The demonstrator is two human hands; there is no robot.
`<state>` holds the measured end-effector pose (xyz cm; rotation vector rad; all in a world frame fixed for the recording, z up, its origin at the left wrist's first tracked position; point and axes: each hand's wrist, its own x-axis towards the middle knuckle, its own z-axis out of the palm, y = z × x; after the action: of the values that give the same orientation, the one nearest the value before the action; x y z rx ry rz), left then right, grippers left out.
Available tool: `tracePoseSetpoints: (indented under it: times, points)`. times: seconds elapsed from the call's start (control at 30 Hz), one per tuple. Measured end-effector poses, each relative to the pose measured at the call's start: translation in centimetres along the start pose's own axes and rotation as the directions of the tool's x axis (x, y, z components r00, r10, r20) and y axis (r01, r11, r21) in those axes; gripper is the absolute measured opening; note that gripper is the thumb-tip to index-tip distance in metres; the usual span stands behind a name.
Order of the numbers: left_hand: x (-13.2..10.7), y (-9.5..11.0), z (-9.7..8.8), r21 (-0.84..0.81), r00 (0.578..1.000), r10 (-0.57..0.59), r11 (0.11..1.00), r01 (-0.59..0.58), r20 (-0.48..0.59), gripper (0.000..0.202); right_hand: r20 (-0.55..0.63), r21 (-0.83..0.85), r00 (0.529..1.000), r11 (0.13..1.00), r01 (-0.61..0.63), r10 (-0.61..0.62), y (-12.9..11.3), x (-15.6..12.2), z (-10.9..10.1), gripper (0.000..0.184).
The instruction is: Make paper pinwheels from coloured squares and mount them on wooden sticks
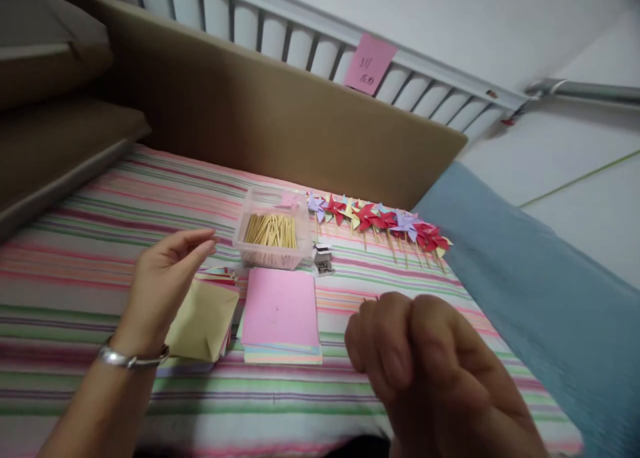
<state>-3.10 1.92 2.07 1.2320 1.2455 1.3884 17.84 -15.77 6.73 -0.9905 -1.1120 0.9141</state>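
**A:** Right, from my screen, starting at the left: what do you have?

**B:** My left hand [165,278] hangs above the striped cloth [100,258], fingers straight and spread, gripping nothing. There is a bracelet [131,358] on the wrist. The folded yellow paper [203,321] lies flat just beside it, at about five o'clock from the palm.

**A:** And past that?

**B:** The stack of pink paper [280,311] is close beside the yellow sheet, long side running twelve to six. At twelve o'clock from the stack stands the clear box of wooden sticks [273,235], and the sticks run twelve to six too. From my left fingertips the box is at two o'clock, near but apart.

**A:** Which hand is closer to the papers?

**B:** The left, clearly, for the yellow one. My right hand [430,371] is raised near the camera and blurred, fingers curled in together. Whether they pinch anything, I cannot tell. The pink stack lies at ten o'clock from it.

**A:** Far right?

**B:** A row of paper pinwheels [380,221], then the blue cloth [525,278].
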Motion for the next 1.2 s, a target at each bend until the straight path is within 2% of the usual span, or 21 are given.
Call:
tracePoseSetpoints:
  times: [0.1, 0.17, 0.27, 0.37, 0.43, 0.53, 0.77, 1.03, 1.2]
  points:
    - [0.7, -0.7, -1.2, 0.130, 0.992, -0.097, 0.988, 0.086, 0.079, 0.030, 0.075, 0.110, 0.995, 0.992, -0.068, 0.060, -1.4, 4.4, 2.5, 0.015]
    - [1.1, -1.4, -1.9, 0.209, 0.985, -0.147, 0.970, 0.124, 0.094, 0.034, 0.095, 0.035, 0.987, 0.990, -0.136, 0.132, 0.0, 5.6, 3.4, 0.016]
    - [1.7, -2.6, -2.7, 0.238, 0.976, -0.179, 0.960, 0.146, 0.122, 0.038, 0.105, -0.232, 0.953, 0.939, -0.254, 0.283, 5.2, 6.1, 4.2, 0.016]
    - [2.0, -3.2, -3.1, 0.263, 0.964, -0.208, 0.951, 0.161, 0.165, 0.034, 0.059, -0.421, 0.958, 0.878, -0.230, 0.280, 11.0, 6.3, 5.0, 0.020]
    - [2.1, -3.3, -3.2, 0.281, 0.958, -0.220, 0.946, 0.164, 0.184, 0.030, 0.052, -0.455, 0.962, 0.864, -0.215, 0.267, 13.7, 6.3, 5.5, 0.022]
    - [2.0, -3.3, -3.4, 0.285, 0.956, -0.212, 0.947, 0.150, 0.203, 0.024, 0.045, -0.467, 0.964, 0.859, -0.210, 0.260, 15.9, 6.4, 6.2, 0.024]
    - [1.8, -3.6, -4.2, 0.275, 0.949, -0.235, 0.946, 0.174, 0.209, 0.028, -0.007, -0.411, 0.944, 0.859, -0.305, 0.331, 18.5, 6.7, 6.8, 0.025]
    - [1.8, -3.7, -5.0, 0.264, 0.951, -0.242, 0.946, 0.188, 0.193, 0.029, -0.025, -0.224, 0.891, 0.866, -0.447, 0.454, 18.0, 7.2, 7.2, 0.026]
    - [1.7, -3.6, -5.0, 0.249, 0.952, -0.235, 0.951, 0.184, 0.196, 0.027, -0.065, -0.155, 0.891, 0.878, -0.454, 0.449, 18.5, 7.3, 7.8, 0.028]
